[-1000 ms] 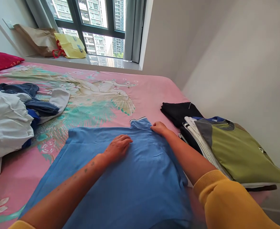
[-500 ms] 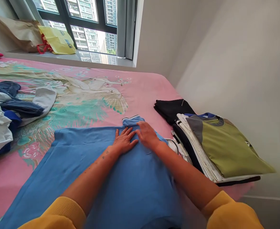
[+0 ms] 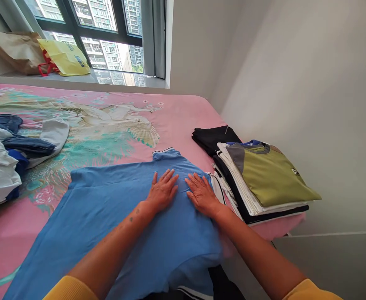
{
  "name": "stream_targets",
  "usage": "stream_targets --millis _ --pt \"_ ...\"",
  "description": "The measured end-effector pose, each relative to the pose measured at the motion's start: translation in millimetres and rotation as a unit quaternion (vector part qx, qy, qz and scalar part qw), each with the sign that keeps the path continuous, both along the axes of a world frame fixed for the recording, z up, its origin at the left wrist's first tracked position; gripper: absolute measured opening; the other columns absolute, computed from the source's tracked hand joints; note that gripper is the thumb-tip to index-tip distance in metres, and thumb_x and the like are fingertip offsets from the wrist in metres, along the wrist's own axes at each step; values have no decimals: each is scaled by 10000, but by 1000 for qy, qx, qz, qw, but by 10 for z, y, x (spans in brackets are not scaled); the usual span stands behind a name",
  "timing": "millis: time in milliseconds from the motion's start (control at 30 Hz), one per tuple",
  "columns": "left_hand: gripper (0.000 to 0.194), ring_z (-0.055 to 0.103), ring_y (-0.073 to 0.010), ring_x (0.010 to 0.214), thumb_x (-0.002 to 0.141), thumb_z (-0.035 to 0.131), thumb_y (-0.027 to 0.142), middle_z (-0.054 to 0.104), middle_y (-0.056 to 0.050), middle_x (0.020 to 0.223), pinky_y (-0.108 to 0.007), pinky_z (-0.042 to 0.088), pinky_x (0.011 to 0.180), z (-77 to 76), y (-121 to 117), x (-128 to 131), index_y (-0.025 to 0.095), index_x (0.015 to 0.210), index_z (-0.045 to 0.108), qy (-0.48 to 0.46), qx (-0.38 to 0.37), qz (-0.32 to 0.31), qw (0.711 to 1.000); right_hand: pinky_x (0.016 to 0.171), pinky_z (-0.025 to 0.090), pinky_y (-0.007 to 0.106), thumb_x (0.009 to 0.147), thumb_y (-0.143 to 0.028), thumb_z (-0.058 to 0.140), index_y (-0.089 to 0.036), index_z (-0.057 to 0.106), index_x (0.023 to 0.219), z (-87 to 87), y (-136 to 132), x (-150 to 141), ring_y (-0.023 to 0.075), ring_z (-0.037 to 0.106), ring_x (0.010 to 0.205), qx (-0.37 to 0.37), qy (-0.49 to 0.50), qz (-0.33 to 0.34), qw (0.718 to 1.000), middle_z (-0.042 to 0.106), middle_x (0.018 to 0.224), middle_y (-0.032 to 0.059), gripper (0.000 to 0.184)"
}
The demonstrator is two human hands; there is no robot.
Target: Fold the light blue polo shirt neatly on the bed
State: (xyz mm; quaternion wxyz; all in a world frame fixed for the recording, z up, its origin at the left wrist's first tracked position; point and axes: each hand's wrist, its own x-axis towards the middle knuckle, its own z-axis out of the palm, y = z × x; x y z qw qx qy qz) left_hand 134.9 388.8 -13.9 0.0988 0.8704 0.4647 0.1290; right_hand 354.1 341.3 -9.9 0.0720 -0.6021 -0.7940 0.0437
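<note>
A blue shirt [image 3: 108, 208] lies spread face-down or face-up, I cannot tell which, over the near side of the bed. Its collar [image 3: 167, 153] points away from me, and its lower right part hangs over the edge. My left hand [image 3: 162, 191] rests flat on the cloth below the collar, fingers spread. To the right of it, my right hand [image 3: 202, 193] also lies flat on the shirt near its right shoulder, fingers stretched out. Neither hand grips anything.
A stack of folded clothes, an olive-green shirt [image 3: 270, 175] on top, stands at the bed's right edge beside folded black cloth [image 3: 215, 137]. Rumpled white and blue clothes [image 3: 1, 166] lie left on the pink bedsheet [image 3: 183, 112]. Bags, one yellow [image 3: 65, 58], sit on the windowsill.
My right hand has let go of the cloth by the collar and moved down and right, flattening out. My left hand stays flat on the shirt. The view has shifted slightly right.
</note>
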Motion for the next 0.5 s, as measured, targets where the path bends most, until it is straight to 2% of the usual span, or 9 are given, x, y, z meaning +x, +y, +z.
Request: stream_targets --millis 67,100,167,233,300,400,467,500 --pt "538 221 -219 1398 904 321 503 276 -32 1510 -537 -25 1135 -24 -295 -223 305 1403 348 27 -16 -34 999 1144 99 451 945 -360 284 -199 297 1438 -75 -78 141 201 148 1407 -40 -11 -40 998 237 1513 35 519" --pt "577 218 -233 1399 888 339 536 264 -37 1513 -550 -36 1128 -37 -414 -383 304 1416 322 44 -26 -19 999 1143 113 443 937 -326 302 -186 290 1440 -95 -102 227 201 162 1403 -54 -18 -70 996 227 1516 41 523" --pt "625 192 -258 1405 872 354 557 246 -48 1519 -589 -30 1112 -32 -580 -706 288 1432 285 78 -39 55 995 1141 119 449 918 -283 329 -164 294 1437 -74 -133 329 208 178 1398 -62 -25 -119 991 214 1519 57 534" --pt "604 182 -273 1406 877 356 534 266 -62 1512 -617 1 1100 27 -670 -891 270 1420 322 101 -46 127 986 1136 97 483 918 -289 323 -161 304 1432 19 -161 238 220 176 1398 -42 -14 -132 990 218 1517 71 530" --pt "548 187 -260 1406 894 336 501 284 -55 1506 -605 32 1106 118 -727 -859 278 1393 375 102 -42 130 985 1131 63 507 932 -324 287 -169 281 1441 119 -212 -40 223 132 1409 -4 13 -117 993 199 1522 74 532" --pt "530 169 -231 1413 904 295 511 247 -26 1520 -570 46 1121 188 -826 -601 315 1390 374 81 -27 75 994 1131 11 511 938 -427 267 -185 227 1460 142 -355 -483 217 67 1420 2 41 -48 998 147 1535 65 577" --pt "572 156 -243 1415 887 303 547 224 -31 1527 -580 37 1116 143 -934 -550 314 1408 340 82 -30 81 993 1126 -4 525 916 -520 291 -181 211 1465 51 -481 -553 229 67 1420 -37 35 -25 998 143 1534 75 650" --pt "600 153 -253 1415 876 316 564 219 -36 1528 -587 31 1112 97 -1003 -611 306 1417 322 90 -34 96 991 1124 -11 529 904 -552 301 -175 205 1466 -11 -548 -494 233 75 1419 -56 27 -29 998 144 1533 82 684"
